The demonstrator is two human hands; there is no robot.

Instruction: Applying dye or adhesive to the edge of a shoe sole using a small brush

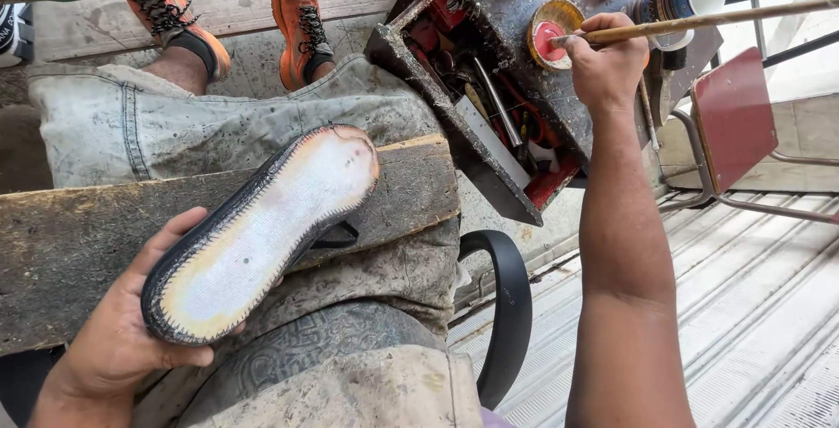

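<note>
Shoe upper [262,236], turned bottom-up with no outsole on it, lies across a worn wooden board [70,236] on the worker's lap, its whitish underside ringed by dark stitching and a yellowish stain at the edge. The left hand [122,332] cups its heel end from below, fingers curled around the rim. The right hand [607,65] is closed on a long wooden-handled brush [699,21] whose tip sits in a small open tin [552,33] of red-rimmed paste on a grimy toolbox [489,122]. By the look of it, the underside shows no wet coat yet, and the brush is only being loaded; spreading and fitting a sole remain. Orange sneakers [301,21] on another person's feet stand nearby.
</note>
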